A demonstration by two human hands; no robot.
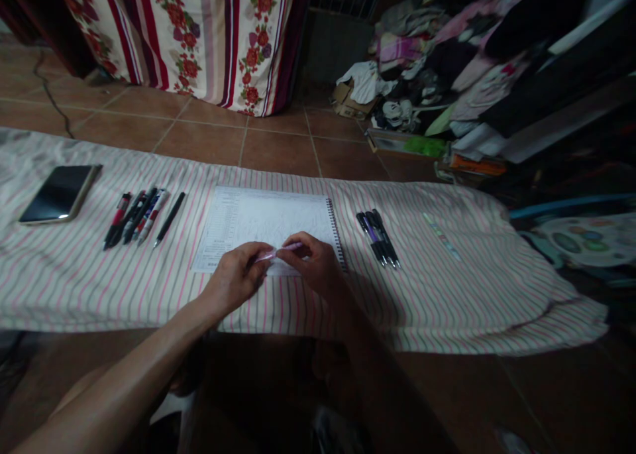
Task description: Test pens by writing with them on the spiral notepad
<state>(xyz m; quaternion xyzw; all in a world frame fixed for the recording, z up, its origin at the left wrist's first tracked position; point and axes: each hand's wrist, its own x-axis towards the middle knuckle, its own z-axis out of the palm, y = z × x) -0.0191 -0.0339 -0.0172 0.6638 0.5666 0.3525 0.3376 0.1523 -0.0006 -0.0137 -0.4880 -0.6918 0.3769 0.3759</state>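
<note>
Both hands meet over the lower part of a spiral notebook [283, 217], which lies open with writing on its page and its coil on the right. A slim pinkish-purple pen [265, 256] runs between them, held level. My left hand [239, 272] is closed, pinching the pen's left part between thumb and fingers. With thumb and fingertips, my right hand [315, 260] grips its right part. A clear or whitish section shows between the two grips; finer detail is blurred.
Left of the notebook lie a black pen [169, 219], several mixed pens [136, 217] and a phone [59, 193]. To its right are several dark pens [378, 238] and a pale patterned strip [441, 235]. A striped cloth [447, 295] covers the low table; clothes [412, 50] are piled behind.
</note>
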